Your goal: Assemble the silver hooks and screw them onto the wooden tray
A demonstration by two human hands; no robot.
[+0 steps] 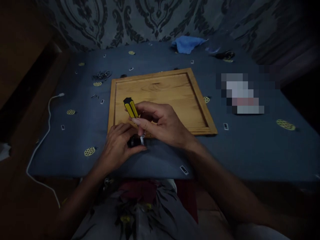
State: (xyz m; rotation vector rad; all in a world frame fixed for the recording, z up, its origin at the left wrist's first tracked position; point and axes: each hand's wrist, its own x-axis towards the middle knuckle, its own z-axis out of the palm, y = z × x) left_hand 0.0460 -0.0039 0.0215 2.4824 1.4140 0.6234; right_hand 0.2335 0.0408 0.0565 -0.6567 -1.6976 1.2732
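Observation:
A screwdriver with a yellow and black handle (131,108) is pinched in the fingers of my right hand (162,121), its handle pointing up and its lower end down by my left hand. My left hand (120,141) grips a small black part (135,142) with a shiny metal end, at the near edge of a wooden board (150,90). The board has a raised frame around a recessed panel and lies flat on the table. Where exactly the screwdriver's tip touches is hidden by my fingers.
The table has a dark blue cloth (205,160) with pineapple prints. A tangle of dark pieces (102,75) and small screws (95,96) lie left of the board. Further back are a blue cloth (187,44) and a black object (225,55). A white cable (50,116) runs down the left side.

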